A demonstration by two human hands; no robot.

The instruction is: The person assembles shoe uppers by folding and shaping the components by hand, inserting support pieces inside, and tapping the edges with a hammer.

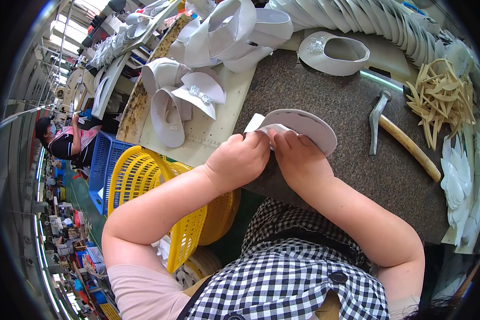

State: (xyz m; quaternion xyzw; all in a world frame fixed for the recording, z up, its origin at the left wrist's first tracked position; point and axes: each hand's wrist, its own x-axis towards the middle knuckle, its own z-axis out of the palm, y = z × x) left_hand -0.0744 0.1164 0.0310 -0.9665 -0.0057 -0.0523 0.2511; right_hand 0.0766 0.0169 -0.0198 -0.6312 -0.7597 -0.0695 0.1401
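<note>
Both my hands meet over a white shoe insole piece lying on the dark speckled work slab. My left hand pinches the white material at its near left end. Beside it, my right hand presses fingers on the same piece, thumb tips nearly touching the left hand's. A small white flap sticks out to the left of the insole.
A hammer with a wooden handle lies to the right. Tan strips are heaped at the far right. White shoe uppers and a finished white shoe lie behind. A yellow basket stands at my left. Another person works far left.
</note>
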